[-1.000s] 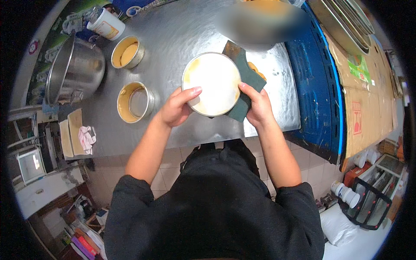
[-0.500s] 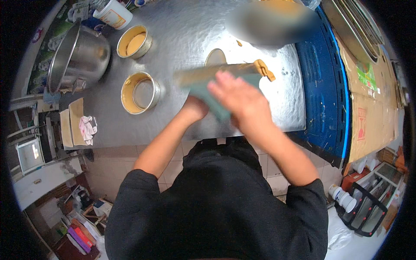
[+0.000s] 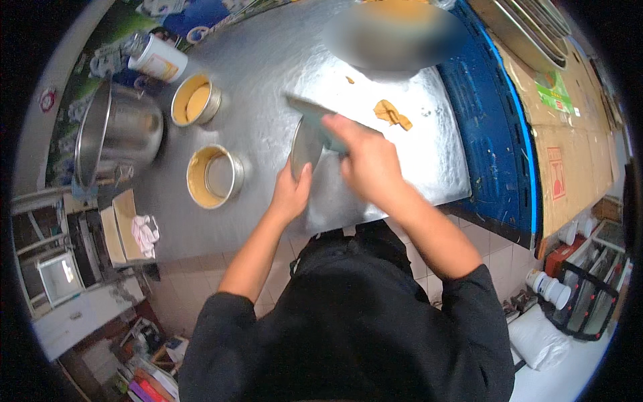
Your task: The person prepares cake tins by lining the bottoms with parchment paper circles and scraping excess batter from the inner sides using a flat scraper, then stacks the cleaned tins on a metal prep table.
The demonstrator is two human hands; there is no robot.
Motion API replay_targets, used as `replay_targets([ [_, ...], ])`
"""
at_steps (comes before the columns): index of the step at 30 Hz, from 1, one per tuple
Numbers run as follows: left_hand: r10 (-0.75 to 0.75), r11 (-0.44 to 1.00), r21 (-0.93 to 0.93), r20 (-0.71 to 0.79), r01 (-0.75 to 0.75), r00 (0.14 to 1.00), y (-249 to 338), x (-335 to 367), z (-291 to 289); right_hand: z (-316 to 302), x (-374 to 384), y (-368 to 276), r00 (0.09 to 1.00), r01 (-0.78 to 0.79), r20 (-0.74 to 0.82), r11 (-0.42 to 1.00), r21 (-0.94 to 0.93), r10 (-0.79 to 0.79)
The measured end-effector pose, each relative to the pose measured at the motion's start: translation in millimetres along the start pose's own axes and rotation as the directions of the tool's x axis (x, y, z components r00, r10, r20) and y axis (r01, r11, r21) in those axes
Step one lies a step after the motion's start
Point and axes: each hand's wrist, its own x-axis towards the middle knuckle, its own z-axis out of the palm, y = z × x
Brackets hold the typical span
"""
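My left hand (image 3: 289, 194) grips a round metal disc (image 3: 305, 149) by its near edge, thumb on its face, holding it tilted on edge above the steel table. In my right hand (image 3: 370, 161) is a flat grey-green scraper (image 3: 315, 110), blurred by motion. Its blade lies across the disc's far edge; contact between them cannot be made out. To the left stand two round cake tins (image 3: 231, 175) with tan batter smeared on their inner walls. The farther tin (image 3: 213, 100) also has tan material at its bottom. Crumpled tan scraps (image 3: 393, 115) lie on the table beyond my right hand.
A large steel mixing bowl (image 3: 130, 130) and a white tub (image 3: 161, 60) stand at the left. Beyond my hands is a blurred bowl-like shape (image 3: 395, 40). A blue crate (image 3: 485, 134) and cardboard (image 3: 569, 134) border the right side. Folded cardboard with a pink cloth (image 3: 144, 233) sits front left.
The scraper has swung to a steeper tilt and the disc is now upright in my left hand. Tan scraps, formerly at the scraper's right end, now lie apart on the table. The view has shifted.
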Motion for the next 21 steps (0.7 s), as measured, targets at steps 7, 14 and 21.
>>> replay_targets([
  [7,-0.066,0.992,-0.119,-0.225,0.040,0.972,14,-2,-2,-30,12,67,0.886,-0.464,0.123,0.846,0.264,0.448],
  [14,-0.291,0.580,-0.798,-0.015,0.164,0.957,63,49,32,-20,-70,136,0.568,-0.351,0.234,-0.025,0.936,0.789],
  [21,0.275,0.483,-0.766,0.593,0.425,0.757,223,123,210,-40,-99,164,0.422,-0.231,0.156,-0.061,0.971,0.893],
])
